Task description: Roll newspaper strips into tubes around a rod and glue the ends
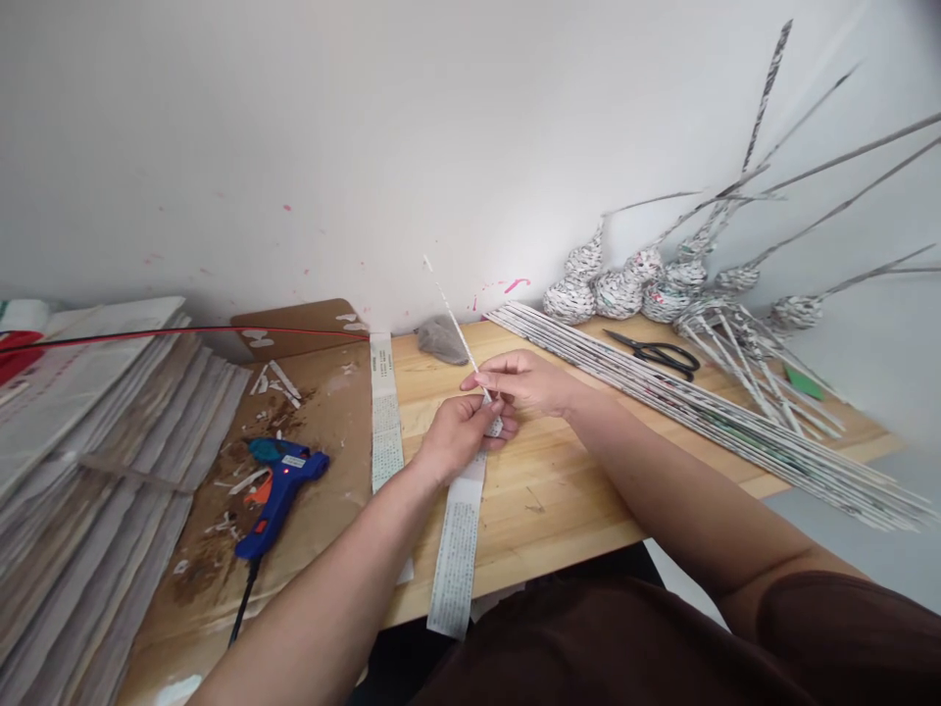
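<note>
Between my two hands a newspaper strip [457,554] is partly rolled around a thin, pale stick [450,312]. My left hand [465,431] is closed on the rolled part of the strip, its thumb over the paper. My right hand [525,380] pinches the stick just above, fingers closed. The stick slants up and to the left toward the wall. The strip's loose end hangs down past the table's front edge. Another flat newspaper strip [386,422] lies to the left of my hands.
A blue glue gun [275,500] rests on stained cardboard [330,490], beside stacked newspapers [110,500]. A grey cloth-like lump [441,339] lies near the wall. At right are several paper rods [706,417], black scissors [654,353] and woven paper gourd shapes [618,292] with long rods sticking out.
</note>
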